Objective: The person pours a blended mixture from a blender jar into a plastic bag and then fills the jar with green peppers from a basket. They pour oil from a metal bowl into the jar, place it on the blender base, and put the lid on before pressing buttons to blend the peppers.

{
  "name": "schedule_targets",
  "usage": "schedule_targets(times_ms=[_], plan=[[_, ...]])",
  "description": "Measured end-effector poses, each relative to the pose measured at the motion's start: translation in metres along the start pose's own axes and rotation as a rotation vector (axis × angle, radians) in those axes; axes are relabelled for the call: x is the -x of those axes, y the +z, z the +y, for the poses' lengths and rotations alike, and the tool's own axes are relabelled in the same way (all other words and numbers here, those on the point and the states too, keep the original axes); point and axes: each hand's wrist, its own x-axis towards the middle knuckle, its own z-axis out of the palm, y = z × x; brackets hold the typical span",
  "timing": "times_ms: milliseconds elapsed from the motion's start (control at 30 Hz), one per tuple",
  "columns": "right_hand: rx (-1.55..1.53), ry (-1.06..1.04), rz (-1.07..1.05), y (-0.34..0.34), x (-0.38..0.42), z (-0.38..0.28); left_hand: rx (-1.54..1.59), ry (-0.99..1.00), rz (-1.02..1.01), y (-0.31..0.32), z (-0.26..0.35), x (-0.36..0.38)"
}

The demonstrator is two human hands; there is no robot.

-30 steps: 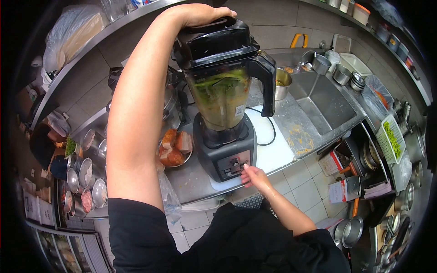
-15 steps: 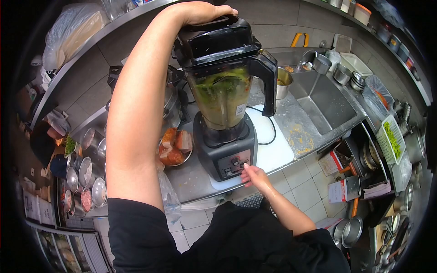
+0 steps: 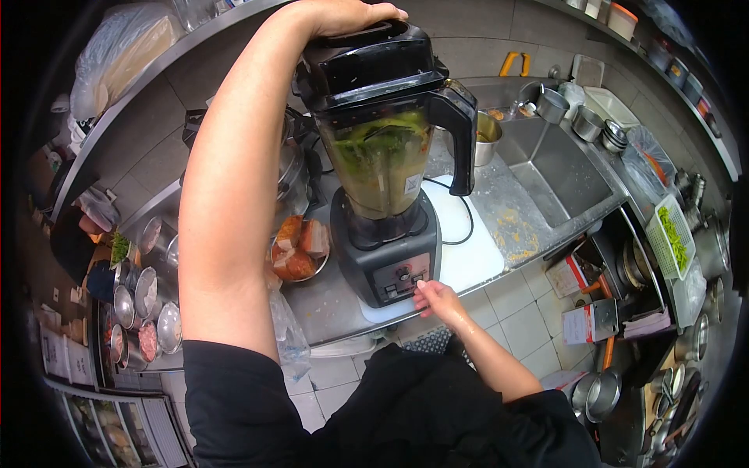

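Head view: the blender is stood upright between the hands, its long axis running from the lid down to the base. The lid is covered from above by the left hand; whether it is gripped cannot be told, since the fingers are partly hidden. The control panel, low on the front of the base, is placed just ahead of the right hand, the nearer of the two. Its thumb tip is set at the rightmost switch, with the fingers loosely bent; whether the switch is pinched cannot be told. The handle is turned to the right, untouched. Beneath the base, a white cutting board is laid on the steel counter.
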Motion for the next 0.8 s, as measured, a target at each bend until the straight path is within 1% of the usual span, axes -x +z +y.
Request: schedule_targets(times_ms=[133, 233, 267, 333, 367, 400, 467, 700, 767, 800], plan=[[0.009, -0.011, -0.004, -0.001, -0.001, 0.002, 0.019, -0.062, -0.037, -0.002, -0.029, -0.031], [0.007, 0.001, 0.006, 0.001, 0.001, -0.003, -0.052, -0.221, 0.007, 0.004, -0.030, -0.041], [0.005, 0.014, 0.016, 0.002, 0.003, -0.005, -0.054, -0.219, 0.011, 0.004, -0.031, -0.038], [-0.001, 0.022, 0.019, 0.003, 0.007, -0.009, -0.202, 0.046, 0.030, 0.004, -0.017, -0.017], [-0.007, 0.034, 0.022, 0.003, 0.007, -0.010, -0.096, -0.075, -0.021, -0.002, -0.025, -0.028], [-0.006, 0.031, 0.022, 0.003, 0.007, -0.010, -0.097, -0.074, -0.018, -0.002, -0.032, -0.039], [-0.023, 0.029, 0.016, 0.002, 0.006, -0.008, -0.107, -0.199, -0.002, 0.002, -0.044, -0.053], [-0.023, 0.028, 0.023, 0.003, 0.006, -0.009, -0.066, -0.194, 0.030, 0.005, -0.045, -0.052], [-0.014, 0.026, 0.027, 0.003, 0.006, -0.010, -0.076, -0.119, 0.040, 0.005, -0.050, -0.055], [-0.014, 0.027, 0.027, 0.003, 0.005, -0.009, -0.075, -0.120, 0.039, 0.004, -0.039, -0.043]])
